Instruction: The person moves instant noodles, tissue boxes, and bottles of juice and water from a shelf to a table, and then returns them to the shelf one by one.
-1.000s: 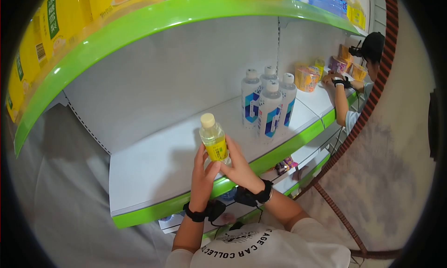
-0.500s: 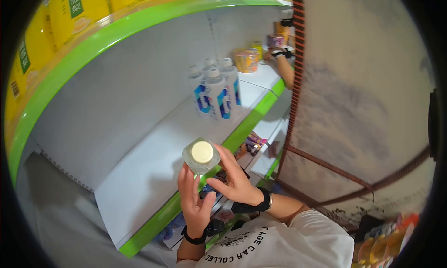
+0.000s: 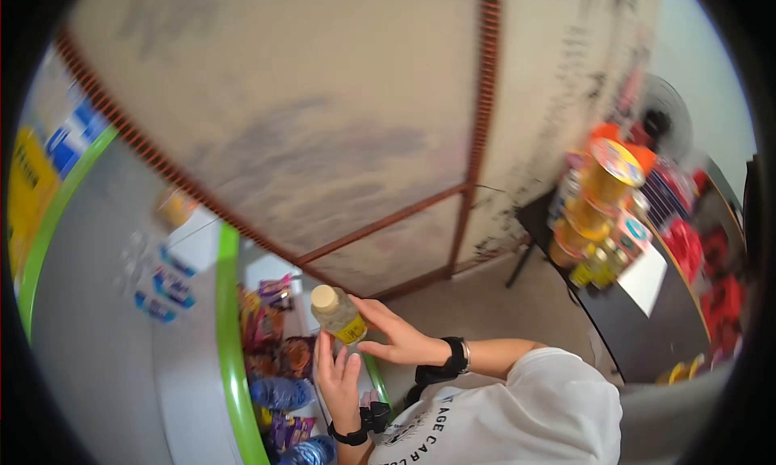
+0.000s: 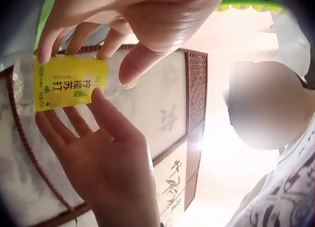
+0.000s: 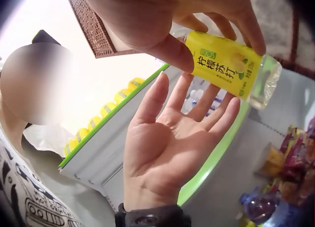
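Observation:
A small clear bottle (image 3: 339,320) with a pale yellow cap and yellow label stands tilted between my hands, in front of my body. My right hand (image 3: 406,337) holds it, the thumb on the label and the fingers behind, as both wrist views show. My left hand (image 3: 337,386) lies along the other side, palm up, with straight fingertips right at the bottle's edge. Its thumb stands apart from the label (image 5: 224,64). The cap is largely hidden in the wrist views.
Left is a green-edged shelf (image 3: 234,368) with several blurred white-and-blue bottles (image 3: 166,291); snack packs (image 3: 267,315) lie on a lower level. A brown-framed screen (image 3: 364,141) stands ahead. At right, a dark table (image 3: 598,311) carries stacked yellow tubs (image 3: 594,194).
The head view has swung right, from the shelf to the screen and table. Both hands have come away from the upper shelf with the bottle; the left hand's fingers have loosened from it.

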A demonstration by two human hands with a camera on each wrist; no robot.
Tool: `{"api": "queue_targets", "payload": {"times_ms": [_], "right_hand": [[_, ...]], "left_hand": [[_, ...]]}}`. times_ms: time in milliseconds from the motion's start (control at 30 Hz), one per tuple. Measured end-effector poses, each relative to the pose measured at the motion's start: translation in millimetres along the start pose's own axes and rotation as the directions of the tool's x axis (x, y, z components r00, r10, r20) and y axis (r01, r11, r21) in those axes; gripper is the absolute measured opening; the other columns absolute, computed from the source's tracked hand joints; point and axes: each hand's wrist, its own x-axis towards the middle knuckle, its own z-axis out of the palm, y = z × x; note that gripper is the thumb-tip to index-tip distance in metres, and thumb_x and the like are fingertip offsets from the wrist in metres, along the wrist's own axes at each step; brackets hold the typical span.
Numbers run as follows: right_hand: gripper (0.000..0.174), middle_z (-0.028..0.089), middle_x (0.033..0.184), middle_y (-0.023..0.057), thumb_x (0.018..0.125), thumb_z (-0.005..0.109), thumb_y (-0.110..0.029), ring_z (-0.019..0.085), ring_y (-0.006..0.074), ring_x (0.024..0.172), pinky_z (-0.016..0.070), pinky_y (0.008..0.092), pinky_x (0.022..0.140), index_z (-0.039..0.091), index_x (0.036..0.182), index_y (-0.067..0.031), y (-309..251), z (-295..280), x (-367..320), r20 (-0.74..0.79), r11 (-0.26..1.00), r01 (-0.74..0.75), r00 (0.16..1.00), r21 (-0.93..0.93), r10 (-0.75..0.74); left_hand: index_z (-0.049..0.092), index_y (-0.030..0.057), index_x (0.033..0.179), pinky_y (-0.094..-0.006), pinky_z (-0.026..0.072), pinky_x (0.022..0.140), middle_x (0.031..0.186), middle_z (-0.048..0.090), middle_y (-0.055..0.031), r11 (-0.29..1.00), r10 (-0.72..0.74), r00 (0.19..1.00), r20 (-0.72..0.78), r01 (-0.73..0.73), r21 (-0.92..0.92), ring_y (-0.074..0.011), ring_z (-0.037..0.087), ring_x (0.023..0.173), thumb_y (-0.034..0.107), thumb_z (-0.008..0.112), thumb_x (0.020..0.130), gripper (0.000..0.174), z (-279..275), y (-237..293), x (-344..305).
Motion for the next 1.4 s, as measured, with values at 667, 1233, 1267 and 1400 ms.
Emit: {"api": "queue_targets", "payload": {"times_ms": [667,1233,1267,1400], "right_hand": [[0.077,0.035,0.135,0.0139,0.08,0.064,-0.01,0.04,0.0254,0.123,0.043,0.0347,0.095,0.019,0.144,-0.008,-24,-227,-239,-0.552,0.884,-0.448,0.773,-0.13,0.311],[0.076,0.045,0.127,0.0176,0.078,0.065,-0.009,0.052,0.0243,0.108,0.0447,0.0311,0.085,0.024,0.141,-0.0037,34,-296,-405,-0.903,0.786,-0.614,0.298,0.068,0.311],[0.076,0.045,0.127,0.0171,0.078,0.065,-0.008,0.052,0.0235,0.107,0.045,0.0309,0.085,0.024,0.142,-0.0044,39,-299,-408,-0.909,0.785,-0.614,0.28,0.078,0.309],[0.078,0.045,0.127,0.0132,0.077,0.061,0.001,0.051,0.0204,0.109,0.0442,0.0302,0.088,0.021,0.143,-0.0091,42,-310,-407,-0.88,0.746,-0.626,0.195,0.228,0.433]], "left_hand": [[0.031,-0.0059,0.137,-0.033,0.0329,0.102,0.134,0.043,-0.0173,0.889,-0.257,0.661,0.705,0.447,-0.095,-0.0222,0.041,0.124,-0.004,0.054,0.084,0.057,290,-49,-35],[0.017,0.0191,0.146,-0.042,0.0308,0.098,0.14,0.034,-0.0095,0.59,-0.575,-0.057,0.816,0.663,0.462,-0.0178,0.038,0.121,0.01,0.055,0.088,0.069,476,-145,-76],[0.017,0.0191,0.146,-0.042,0.0308,0.098,0.14,0.034,-0.0095,0.592,-0.575,-0.064,0.816,0.656,0.468,-0.0178,0.038,0.121,0.01,0.055,0.088,0.069,482,-155,-75],[0.018,0.0184,0.145,-0.0388,0.0328,0.096,0.14,0.034,-0.0063,0.552,-0.566,-0.152,0.81,0.66,0.509,-0.0149,0.044,0.113,0.009,0.056,0.088,0.07,502,-185,-71]]}}
